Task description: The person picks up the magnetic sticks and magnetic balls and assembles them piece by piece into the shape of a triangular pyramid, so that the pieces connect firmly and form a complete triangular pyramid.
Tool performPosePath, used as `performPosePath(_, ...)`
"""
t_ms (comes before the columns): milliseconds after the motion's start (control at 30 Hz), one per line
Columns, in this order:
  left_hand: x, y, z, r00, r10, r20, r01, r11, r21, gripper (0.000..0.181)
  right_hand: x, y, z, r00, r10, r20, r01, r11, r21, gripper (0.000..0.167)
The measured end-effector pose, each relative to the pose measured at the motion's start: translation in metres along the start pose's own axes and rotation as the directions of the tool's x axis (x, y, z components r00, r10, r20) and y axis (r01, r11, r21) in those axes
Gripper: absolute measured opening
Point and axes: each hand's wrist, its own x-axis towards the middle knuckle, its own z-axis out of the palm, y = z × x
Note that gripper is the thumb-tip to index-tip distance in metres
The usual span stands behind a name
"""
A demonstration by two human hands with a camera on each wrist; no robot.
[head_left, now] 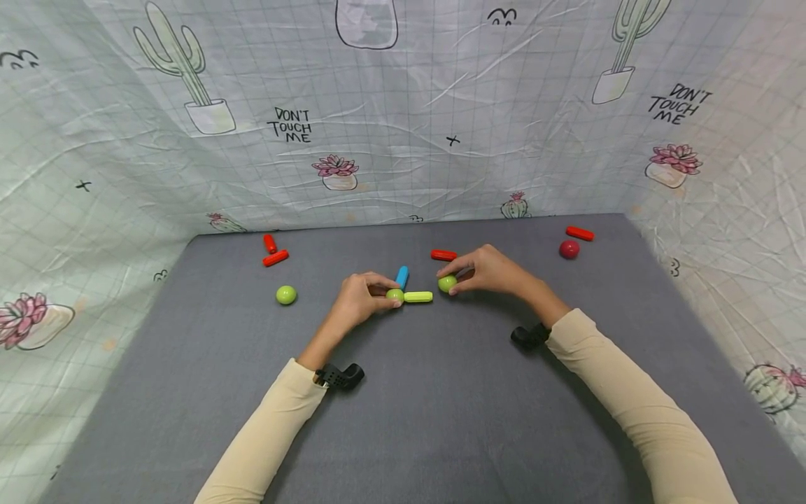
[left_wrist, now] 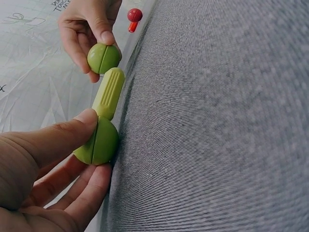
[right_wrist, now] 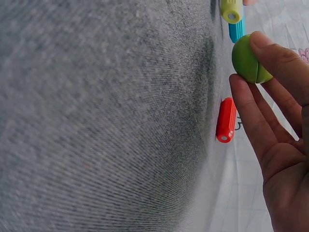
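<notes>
My left hand (head_left: pixel 360 301) pinches a green ball (left_wrist: pixel 102 142) between thumb and fingers. A ridged yellow-green rod (left_wrist: pixel 109 94) sits end-on against that ball, pointing right toward the other hand. A blue rod (head_left: pixel 402 276) lies just behind the same ball; whether they touch is hidden by the fingers. My right hand (head_left: pixel 490 270) holds a second green ball (right_wrist: pixel 251 59) by thumb and fingertips. A small gap separates this ball from the free end of the yellow-green rod, which shows a silvery disc in the right wrist view.
Behind the right hand lies a red rod (head_left: pixel 443 255). Two more red rods (head_left: pixel 275 258) and a loose green ball (head_left: pixel 286 295) are at left. At far right a red ball (head_left: pixel 569 249) rests near another red rod (head_left: pixel 580 233). A patterned cloth (head_left: pixel 403 126) hangs behind the grey table (head_left: pixel 428 406).
</notes>
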Motion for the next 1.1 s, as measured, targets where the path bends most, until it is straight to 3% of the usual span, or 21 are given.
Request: performPosePath(1100, -0.0016, 0.0025, -0.0001, 0.999, -0.043, -0.011, 0.043, 0.999, 0.01, 0.031, -0.0023, -0.0027, 0.0095, 0.998, -0.052, 0.032, 0.051, 0.998, 0.02, 0.037)
